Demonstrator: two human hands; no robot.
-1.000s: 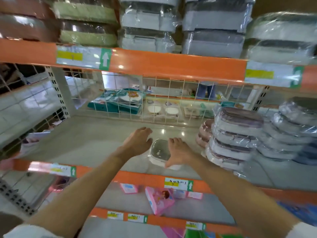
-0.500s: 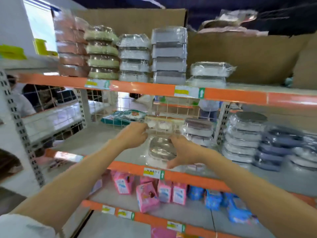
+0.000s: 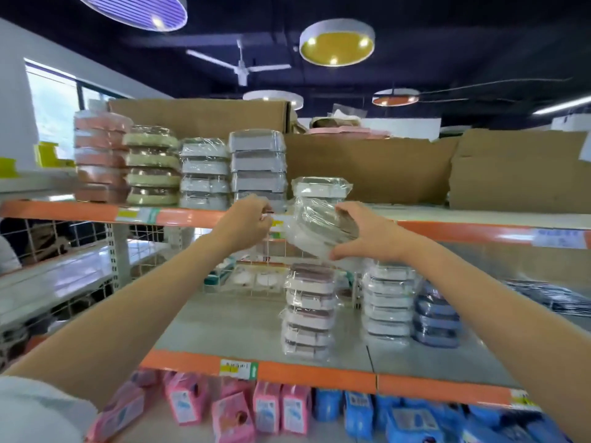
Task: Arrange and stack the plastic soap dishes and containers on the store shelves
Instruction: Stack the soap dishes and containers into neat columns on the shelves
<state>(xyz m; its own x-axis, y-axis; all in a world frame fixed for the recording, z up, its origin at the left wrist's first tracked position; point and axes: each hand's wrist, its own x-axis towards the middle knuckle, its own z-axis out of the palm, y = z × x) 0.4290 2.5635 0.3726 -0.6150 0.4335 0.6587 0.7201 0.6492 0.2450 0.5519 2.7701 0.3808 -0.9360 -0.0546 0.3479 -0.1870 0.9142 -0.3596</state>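
The right hand [image 3: 367, 233] grips the tilted wrapped soap dish [image 3: 319, 230] just below the single dish [image 3: 321, 188] at the top shelf's front edge [image 3: 192, 215]; the left hand [image 3: 248, 223] pinches its wrapping.

Wrapped white soap dish [image 3: 315, 230], tilted, held before upper shelf edge [image 3: 179, 215]

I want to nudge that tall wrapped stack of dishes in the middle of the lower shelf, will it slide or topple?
The stack of wrapped soap dishes is tall and narrow and already leans unevenly, so a high push would probably tip it. The glossy plastic wrap likely lets the dishes slip over one another. Pushing low at its base on the smooth shelf seems safer.
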